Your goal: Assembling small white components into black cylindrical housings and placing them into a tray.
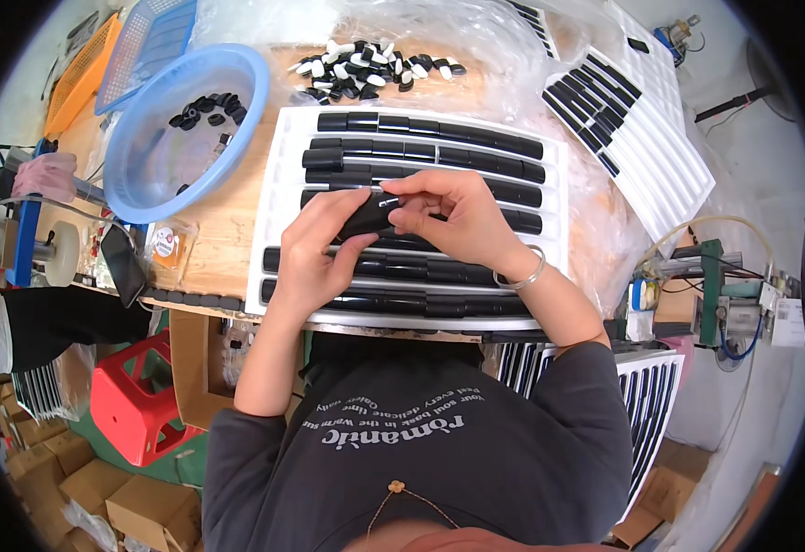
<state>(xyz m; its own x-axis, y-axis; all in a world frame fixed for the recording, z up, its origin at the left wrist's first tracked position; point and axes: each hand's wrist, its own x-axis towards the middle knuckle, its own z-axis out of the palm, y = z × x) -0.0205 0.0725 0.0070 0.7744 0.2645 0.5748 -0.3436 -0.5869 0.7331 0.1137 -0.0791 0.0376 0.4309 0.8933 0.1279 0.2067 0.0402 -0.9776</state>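
Observation:
Above the middle of a white ribbed tray [283, 175], both hands meet over a short, glossy black tube [364, 221]. My left hand [315, 244] is closed around its left side, thumb below and fingers above. At the tube's right end, my right hand [453, 212] pinches with thumb and forefinger near a small shiny spot. Whether a separate small part sits between those fingertips cannot be made out. Rows of similar black tubes [430, 126] lie end to end in the tray's grooves. My hands cover part of the middle rows.
Behind the tray lies a pile of small black and white pieces [356, 69]. A blue basin [260, 83] with a few black pieces stands at left. Another filled white tray [669, 175] rests at far right, near clear plastic sheeting. A red stool [126, 405] is below left.

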